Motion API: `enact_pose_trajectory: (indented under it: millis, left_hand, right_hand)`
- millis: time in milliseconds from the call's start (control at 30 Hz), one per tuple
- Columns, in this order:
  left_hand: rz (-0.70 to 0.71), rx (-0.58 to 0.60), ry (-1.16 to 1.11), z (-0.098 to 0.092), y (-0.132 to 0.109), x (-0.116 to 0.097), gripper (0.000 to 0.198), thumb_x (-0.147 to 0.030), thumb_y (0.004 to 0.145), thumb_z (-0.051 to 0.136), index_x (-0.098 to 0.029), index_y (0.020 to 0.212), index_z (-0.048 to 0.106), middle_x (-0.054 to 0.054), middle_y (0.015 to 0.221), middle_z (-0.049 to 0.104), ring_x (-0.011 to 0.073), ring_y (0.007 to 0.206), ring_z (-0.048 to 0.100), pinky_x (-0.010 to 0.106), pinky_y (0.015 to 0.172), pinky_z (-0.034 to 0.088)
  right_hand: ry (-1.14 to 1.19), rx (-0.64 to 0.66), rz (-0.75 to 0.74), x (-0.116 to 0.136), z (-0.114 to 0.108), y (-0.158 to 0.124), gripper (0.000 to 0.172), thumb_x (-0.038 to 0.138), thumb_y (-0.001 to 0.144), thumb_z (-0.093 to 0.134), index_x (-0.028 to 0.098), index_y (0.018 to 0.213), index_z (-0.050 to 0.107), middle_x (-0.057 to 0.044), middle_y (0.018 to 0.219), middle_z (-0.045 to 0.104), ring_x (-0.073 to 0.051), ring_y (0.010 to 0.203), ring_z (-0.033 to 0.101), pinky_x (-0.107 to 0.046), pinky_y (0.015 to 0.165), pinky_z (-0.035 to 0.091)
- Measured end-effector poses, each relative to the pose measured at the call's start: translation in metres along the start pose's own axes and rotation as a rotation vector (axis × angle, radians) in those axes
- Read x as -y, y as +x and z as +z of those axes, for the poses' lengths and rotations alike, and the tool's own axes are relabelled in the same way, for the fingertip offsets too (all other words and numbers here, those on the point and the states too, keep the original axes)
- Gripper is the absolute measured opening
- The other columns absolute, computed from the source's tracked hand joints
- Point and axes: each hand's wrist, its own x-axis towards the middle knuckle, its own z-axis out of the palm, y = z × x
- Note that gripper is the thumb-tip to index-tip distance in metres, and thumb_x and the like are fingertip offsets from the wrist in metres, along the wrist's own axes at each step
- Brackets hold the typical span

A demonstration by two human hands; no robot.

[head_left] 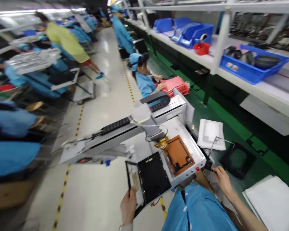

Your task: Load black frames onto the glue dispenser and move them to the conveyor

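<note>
Though blurred, green belt (221,115) near right hand (223,181), pale aisle (106,106), white shelving (207,61)

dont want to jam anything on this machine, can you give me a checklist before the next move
1. Left hand grip on the flat black rectangular panel: ok, it closes on the panel's near edge.
2. Orange-brown fixture plate on the white benchtop machine free of parts: cannot tell, a dark shape sits at its near end.
3. Yellow machine head clear of the plate: not ok, it hangs at the plate's far corner.
4. Right hand away from the machine: not ok, it touches a small black piece by the round red button.
5. Which face of the panel is up: cannot tell, blurred.
</note>
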Motion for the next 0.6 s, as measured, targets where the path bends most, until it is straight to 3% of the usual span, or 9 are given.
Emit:
enact_pose_trajectory:
  millis: [133, 200, 300, 467, 600]
  left_hand:
    - [0.07, -0.093, -0.186, -0.003, -0.005, -0.004, 0.065, -0.076, 0.091, 0.036, -0.019, 0.103, 0.067, 0.008, 0.079, 0.067, 0.0253, 0.078, 0.064, 0.035, 0.069, 0.049]
    - [0.079, -0.1, -0.263, -0.003, -0.003, -0.001, 0.07, -0.081, 0.091, 0.036, -0.019, 0.103, 0.065, 0.006, 0.077, 0.065, 0.0232, 0.075, 0.062, 0.034, 0.069, 0.047]
    - [0.093, -0.087, -0.333, -0.003, 0.0, 0.005, 0.073, -0.085, 0.093, 0.036, -0.019, 0.103, 0.065, 0.004, 0.074, 0.061, 0.0205, 0.07, 0.059, 0.033, 0.067, 0.045]
    - [0.115, -0.06, -0.395, -0.003, 0.0, 0.011, 0.074, -0.086, 0.095, 0.035, -0.019, 0.099, 0.064, 0.003, 0.069, 0.057, 0.0188, 0.067, 0.056, 0.031, 0.064, 0.042]
    - [0.119, -0.038, -0.425, -0.005, 0.0, 0.014, 0.072, -0.084, 0.098, 0.036, -0.018, 0.1, 0.065, 0.003, 0.07, 0.057, 0.018, 0.065, 0.054, 0.031, 0.063, 0.041]
  right_hand:
    - [0.127, 0.327, -0.328, 0.103, 0.067, 0.005, 0.028, 0.026, 0.109, 0.045, 0.023, 0.118, 0.072, -0.009, 0.118, 0.065, -0.023, 0.11, 0.062, -0.036, 0.096, 0.053]
    - [0.115, 0.524, -0.468, 0.151, 0.105, 0.009, 0.025, 0.022, 0.107, 0.049, 0.023, 0.117, 0.072, -0.008, 0.116, 0.065, -0.023, 0.11, 0.062, -0.036, 0.096, 0.052]
    - [0.008, 0.753, -0.575, 0.209, 0.161, 0.02, 0.024, 0.017, 0.103, 0.056, 0.02, 0.121, 0.071, -0.009, 0.117, 0.065, -0.026, 0.113, 0.061, -0.038, 0.1, 0.051]
    - [-0.139, 0.888, -0.605, 0.255, 0.236, 0.04, 0.017, 0.011, 0.095, 0.066, 0.012, 0.111, 0.072, -0.011, 0.118, 0.065, -0.028, 0.118, 0.06, -0.041, 0.111, 0.048]
    - [-0.127, 0.871, -0.593, 0.266, 0.271, 0.039, 0.015, 0.012, 0.098, 0.063, 0.012, 0.108, 0.073, -0.011, 0.118, 0.064, -0.025, 0.118, 0.058, -0.038, 0.113, 0.047]
